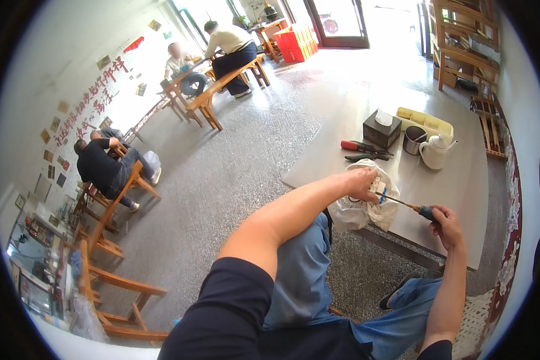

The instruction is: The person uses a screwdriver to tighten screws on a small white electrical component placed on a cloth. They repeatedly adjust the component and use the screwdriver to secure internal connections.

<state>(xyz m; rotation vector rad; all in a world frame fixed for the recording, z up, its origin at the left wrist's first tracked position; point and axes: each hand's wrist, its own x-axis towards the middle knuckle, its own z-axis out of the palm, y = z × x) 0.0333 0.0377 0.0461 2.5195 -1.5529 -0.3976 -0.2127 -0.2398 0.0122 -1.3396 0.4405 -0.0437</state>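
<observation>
At the near left we see a wooden seat frame (123,279), and farther off a person in a dark top (99,165) sits with a white plastic bag (152,161) just to the right. Still farther, another person in a cream top (231,41) sits on a long wooden bench (225,87), with red boxes (295,45) beyond to the right. Then comes our grey desk (450,189), its left part bearing red-handled pliers (355,146) and, just nearer, a black-handled tool (360,158). At the near edge our left hand (362,183) grips a small pale part (375,186), mostly hidden by the fingers, over a rumpled white cloth (357,217). On the far side stand a dark tissue box (381,131), a metal cup (413,142) and a pale yellow tray (425,120). The screwdriver (426,212) points left at the pale part; we cannot tell whether its tip touches. Beyond it stands a white kettle (435,155). Our right hand (447,228) is closed around the screwdriver's handle. A wooden rack (462,60) stands far right.
</observation>
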